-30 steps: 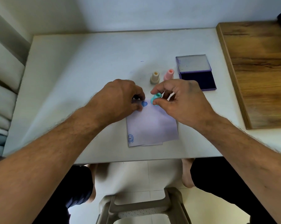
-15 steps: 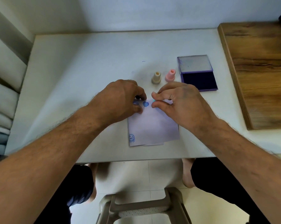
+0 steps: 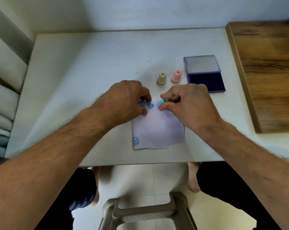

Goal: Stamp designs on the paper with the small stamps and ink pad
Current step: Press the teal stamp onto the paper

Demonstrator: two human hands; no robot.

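Matt white table top (image 3: pixel 97 63); thin, smooth pale paper (image 3: pixel 158 130); glossy purple plastic ink pad (image 3: pixel 205 80) with a shiny lid; matt plastic-looking teal stamp (image 3: pixel 162 102), beige stamp (image 3: pixel 161 78), pink stamp (image 3: pixel 176 76); grained wooden board (image 3: pixel 269 72)

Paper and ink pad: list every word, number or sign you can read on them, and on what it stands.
No readable words or numbers.
Paper: blue heart print, a picture, not text.
Round blue print at the near left corner: too blurred to read.
Round print by the left hand: partly hidden.
Ink pad: no label visible.
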